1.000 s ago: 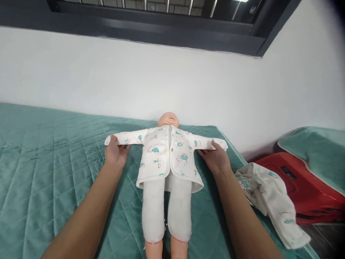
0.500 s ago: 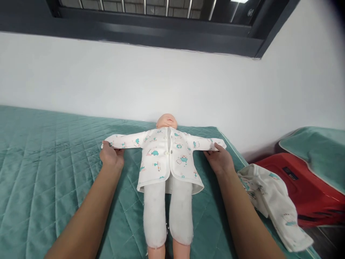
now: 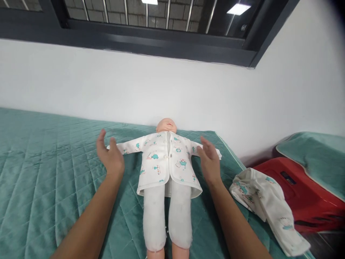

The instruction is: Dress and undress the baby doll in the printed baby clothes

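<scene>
A baby doll [image 3: 166, 125] lies on its back, its head near the wall and its padded white legs [image 3: 180, 216] toward me. It wears a white printed jacket [image 3: 157, 162], fastened down the front, with both sleeves stretched out sideways. My left hand [image 3: 111, 154] is raised by the cuff of the sleeve on the left, thumb and fingers apart, holding nothing. By the opposite sleeve, my right hand [image 3: 210, 160] is also open and covers part of the cuff. I cannot tell whether it touches the fabric.
Green quilted cover [image 3: 67, 172] spreads under the doll. At the right edge lies crumpled printed white clothing [image 3: 272, 205], beside a red plastic object [image 3: 309, 194] partly under green cloth [image 3: 315, 151]. A white wall [image 3: 134, 86] and dark window frame [image 3: 161, 45] stand behind.
Both hands have let go of the sleeve ends and opened. The right hand has shifted inward, and the sleeves have dropped slightly. The view has tilted up a little.
</scene>
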A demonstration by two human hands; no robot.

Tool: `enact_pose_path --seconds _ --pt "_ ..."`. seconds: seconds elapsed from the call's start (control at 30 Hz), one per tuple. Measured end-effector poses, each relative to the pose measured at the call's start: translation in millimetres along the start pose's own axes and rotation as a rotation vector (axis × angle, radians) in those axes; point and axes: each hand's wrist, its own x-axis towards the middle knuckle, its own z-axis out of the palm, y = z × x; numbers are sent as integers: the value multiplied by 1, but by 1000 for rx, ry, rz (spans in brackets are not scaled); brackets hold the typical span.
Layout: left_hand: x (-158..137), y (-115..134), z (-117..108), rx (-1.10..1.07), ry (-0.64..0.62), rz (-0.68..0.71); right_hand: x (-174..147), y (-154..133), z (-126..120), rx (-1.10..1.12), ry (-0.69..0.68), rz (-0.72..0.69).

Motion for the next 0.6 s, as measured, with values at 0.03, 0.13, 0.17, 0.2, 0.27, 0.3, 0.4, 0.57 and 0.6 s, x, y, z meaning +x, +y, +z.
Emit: enact_pose_path --seconds 0.03,0.13,0.17,0.2,0.27,0.3,0.4,0.57,0.6 --pt "-12 4 6 75 -37 135 -9 -9 7 3 -99 -12" --pt "-45 17 22 163 -365 194 -30 -32 20 -33 -388 -118" --pt "-54 20 25 156 -495 130 -34 -37 22 -38 -471 -164" --pt "-61 23 27 146 -618 60 -38 -42 22 -38 -541 -208" --pt "-69 26 28 134 -799 -37 -44 -46 21 -52 -632 -268" --pt "-71 27 27 135 -848 -55 -46 -47 19 -76 -661 -284" --pt "-73 27 21 166 -905 -28 -58 -45 11 -149 -706 -312" --pt "-81 30 8 270 -1057 77 -91 -39 -8 -131 -627 -262" --pt "-85 31 4 282 -1079 67 -97 -38 -11 -139 -592 -250"
